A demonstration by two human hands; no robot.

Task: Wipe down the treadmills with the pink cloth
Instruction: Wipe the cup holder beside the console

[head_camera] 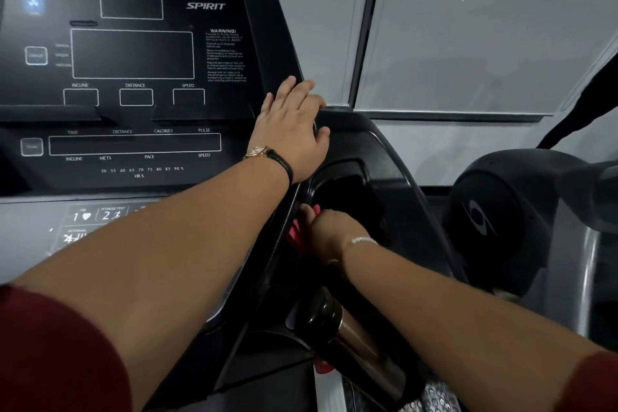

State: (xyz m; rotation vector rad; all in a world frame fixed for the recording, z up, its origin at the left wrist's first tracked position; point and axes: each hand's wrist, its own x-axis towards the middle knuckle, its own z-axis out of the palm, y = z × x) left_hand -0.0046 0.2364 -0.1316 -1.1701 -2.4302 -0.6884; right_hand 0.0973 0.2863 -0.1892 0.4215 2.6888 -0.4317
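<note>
**A:** Where is the pink cloth (pixel 297 233)?

**B:** Low on the right side of the treadmill console (pixel 133 53), against the glossy black rim of the cup pocket (pixel 347 191). Only a few pink folds show, because the right hand (pixel 329 234) lies over it.

**A:** How do that hand's fingers lie?

**B:** They bend down over the cloth and hold it bunched against the rim. One finger (pixel 309 210) reaches past the pink onto the black plastic. The fingertips are hidden under the hand. A thin beaded bracelet (pixel 363 240) sits on that wrist.

**A:** And the left hand (pixel 291 130)?

**B:** It is higher up, lying flat on the right edge of the console, just beside the printed warning text. Its fingers are straight and a little spread, holding nothing. The thumb reaches over the curved side of the housing. There is a wristwatch (pixel 257 152) with a dark strap on that wrist.

**A:** What does the console show?

**B:** Its display windows are all dark. White labels read incline, distance, speed, calories and pulse, and the brand name sits at the top right.

**A:** Anything else nearby?

**B:** Below the right forearm there is a dark, shiny handgrip (pixel 321 314). Just under it is a small red piece (pixel 322 366); I can't tell what it is. Another machine (pixel 495 221) with a rounded black housing stands to the right, in front of pale wall panels. Both forearms come out of dark red sleeves (pixel 57 351).
</note>
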